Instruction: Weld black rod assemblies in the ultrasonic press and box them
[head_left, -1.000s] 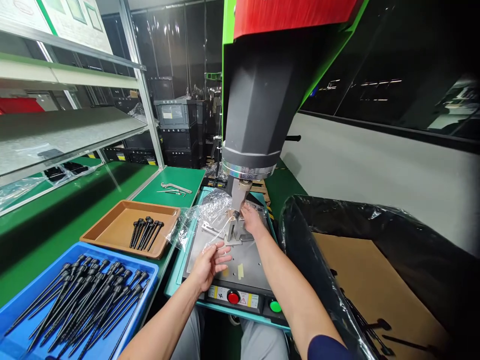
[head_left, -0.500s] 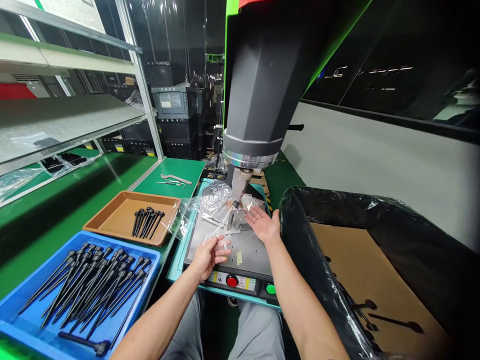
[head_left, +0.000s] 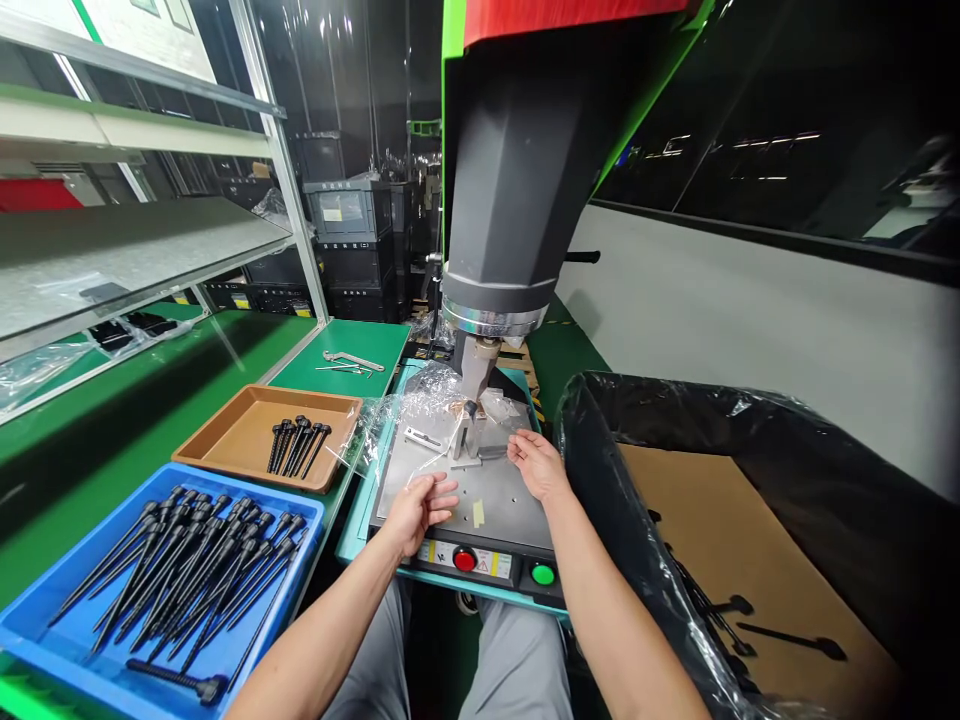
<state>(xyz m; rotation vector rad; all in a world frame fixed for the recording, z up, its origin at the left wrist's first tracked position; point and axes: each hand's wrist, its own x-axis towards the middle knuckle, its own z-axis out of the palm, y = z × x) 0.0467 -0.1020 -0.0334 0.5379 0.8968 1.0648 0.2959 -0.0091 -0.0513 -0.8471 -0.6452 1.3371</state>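
My left hand hovers over the near left part of a grey metal plate, its fingers loosely apart with nothing in them. Over the plate's right side, my right hand is open, palm turned inward and fingers slightly bent. Between and beyond the hands stands a small metal fixture. A small black piece shows at its top, just under the metal tip of a large black machine head. Clear plastic film lies crumpled around the fixture.
A blue tray of black long-stemmed parts and a brown tray with several more stand left. Red and green buttons line the machine's front. On the right, a black-lined box holds cardboard and loose black parts.
My right hand has drawn slightly right and its spread fingers have come closer together. My left hand stays nearly in place. The view has tilted up a little.
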